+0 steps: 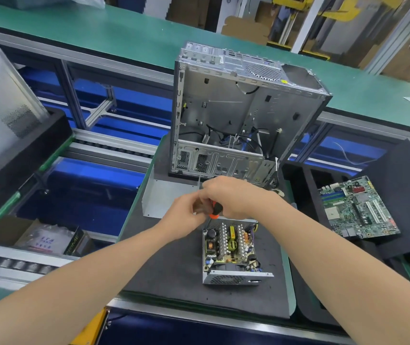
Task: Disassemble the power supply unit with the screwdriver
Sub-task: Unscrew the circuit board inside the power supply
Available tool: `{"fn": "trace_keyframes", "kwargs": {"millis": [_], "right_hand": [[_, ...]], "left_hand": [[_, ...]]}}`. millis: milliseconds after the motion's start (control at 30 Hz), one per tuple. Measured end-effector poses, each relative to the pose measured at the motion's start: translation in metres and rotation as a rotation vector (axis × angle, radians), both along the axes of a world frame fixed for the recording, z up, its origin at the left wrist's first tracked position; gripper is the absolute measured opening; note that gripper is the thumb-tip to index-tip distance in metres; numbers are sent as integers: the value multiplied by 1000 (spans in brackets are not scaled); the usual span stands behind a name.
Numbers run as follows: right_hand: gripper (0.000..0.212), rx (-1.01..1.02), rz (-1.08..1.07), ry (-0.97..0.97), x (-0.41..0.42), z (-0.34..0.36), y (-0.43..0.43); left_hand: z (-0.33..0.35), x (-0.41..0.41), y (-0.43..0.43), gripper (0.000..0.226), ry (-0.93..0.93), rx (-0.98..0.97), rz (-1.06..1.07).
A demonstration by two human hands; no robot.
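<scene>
Left forearm and right forearm reach over the near edge of the black foam mat. The power supply unit sits near this edge, cover off.

Right hand wraps the screwdriver handle. Left hand curls its fingers against the handle. The tip meets the unit's far left corner.

Handling, as judged: the steel shell is stiff, with some weight and possibly sharp edges. The exposed board is fragile. Grasp the side walls only.

Two hands, one screwdriver, one power supply unit, one computer case, one motherboard, one metal cover.
</scene>
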State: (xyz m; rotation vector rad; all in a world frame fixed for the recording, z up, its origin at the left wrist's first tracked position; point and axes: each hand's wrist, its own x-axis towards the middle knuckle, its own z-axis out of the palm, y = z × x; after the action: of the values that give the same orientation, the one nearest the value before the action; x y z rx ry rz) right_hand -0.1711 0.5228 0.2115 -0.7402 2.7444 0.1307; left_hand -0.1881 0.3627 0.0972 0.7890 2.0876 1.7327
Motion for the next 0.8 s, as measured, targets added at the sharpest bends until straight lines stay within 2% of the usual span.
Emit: {"fn": "trace_keyframes", "kwargs": {"millis": [100, 167, 233, 300, 367, 400, 467, 533, 633, 700, 800], "right_hand": [[28, -25, -15, -13, 0, 0, 2], [34, -46, -63, -15, 3, 3, 4], [39, -124, -113, 1, 8, 5, 1], [39, -185, -252, 80, 13, 7, -5], [42, -38, -430, 226, 13, 7, -11], [49, 34, -505, 237, 12, 8, -14], [59, -12, -627, 122, 11, 8, -20], [54, -94, -656, 28, 7, 8, -22], [38, -23, -600, -22, 0, 12, -20], [24, -4, -522, -61, -3, 16, -16], [11, -31, -380, -120, -1, 20, -8]], "left_hand": [[7, -6, 4, 20, -98, 4, -115], [10, -8, 4, 32, -165, 14, -184], [11, -12, 5, 28, -91, -67, -164], [12, -14, 8, 24, -1, -143, -114], [10, -14, 10, 24, 31, -151, -53], [8, -14, 11, 27, 36, -139, -22], [6, -13, 13, 34, -1, -112, 8], [4, -12, 14, 37, -26, -101, -3], [4, -13, 16, 38, -39, -94, -28], [4, -16, 14, 38, -84, -74, -42], [7, -18, 11, 25, -122, -89, -104]]}}
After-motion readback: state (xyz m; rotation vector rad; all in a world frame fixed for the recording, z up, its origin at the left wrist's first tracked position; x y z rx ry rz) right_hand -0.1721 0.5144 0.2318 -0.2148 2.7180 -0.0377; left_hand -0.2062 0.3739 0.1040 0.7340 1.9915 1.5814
